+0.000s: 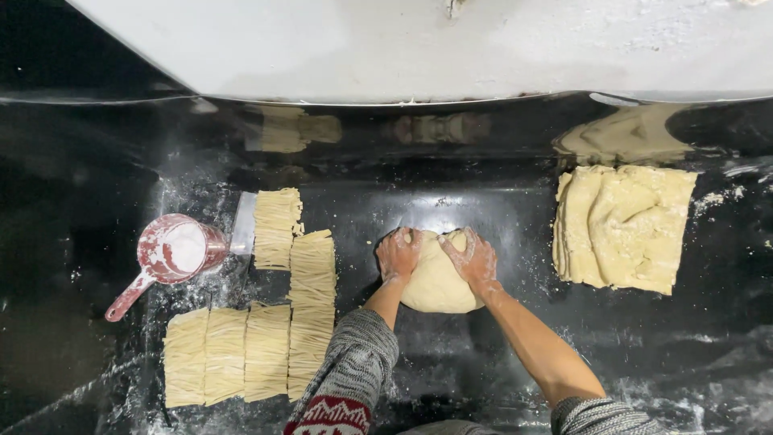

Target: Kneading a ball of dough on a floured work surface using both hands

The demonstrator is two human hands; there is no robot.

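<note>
Pressing dough ball [437, 283] — left hand [398, 254], right hand [473, 259] both spread open, palms down.

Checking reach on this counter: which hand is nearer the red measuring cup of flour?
Left. The left hand presses the dough ball, right of the cup; the right hand is farther right still.

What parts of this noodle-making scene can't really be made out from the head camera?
- Top of the dough ball: covered by the left hand and right hand.
- Flat blade: partly hidden behind the noodle bundles.
- Inside the folded dough sheet: its layers hide each other.
- Person's body: cut off by the bottom edge.
- Shapes along the rear of the black counter: only blurred reflections.
</note>
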